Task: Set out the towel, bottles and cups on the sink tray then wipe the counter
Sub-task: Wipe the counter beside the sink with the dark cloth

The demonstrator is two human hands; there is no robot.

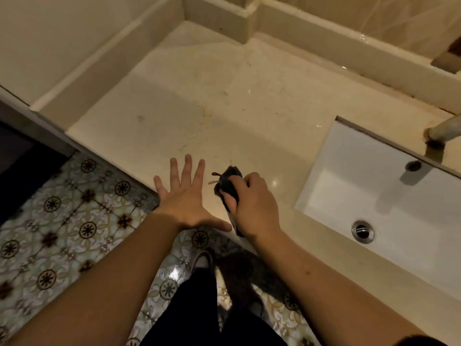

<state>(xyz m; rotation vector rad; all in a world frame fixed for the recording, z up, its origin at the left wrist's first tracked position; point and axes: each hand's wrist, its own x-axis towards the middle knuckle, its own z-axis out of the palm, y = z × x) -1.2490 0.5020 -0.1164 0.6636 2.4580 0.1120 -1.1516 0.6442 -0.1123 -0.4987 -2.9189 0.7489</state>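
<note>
Head view: cream counter [199, 96] runs broad and bare from its front edge back to the raised wall ledge [324, 43], with the white sink [374, 196] cut in at the right. Left hand [185, 198] lies flat, fingers spread apart, straddling the front edge. Just beside it the right hand [252, 206] is clenched on a dark cloth [228, 183], bunched near that edge. Patterned floor tiles [62, 221] show below

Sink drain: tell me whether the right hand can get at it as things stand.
Probably yes: the drain lies uncovered in the basin, nothing between it and the right hand, though that hand is clutching a dark cloth.
</note>
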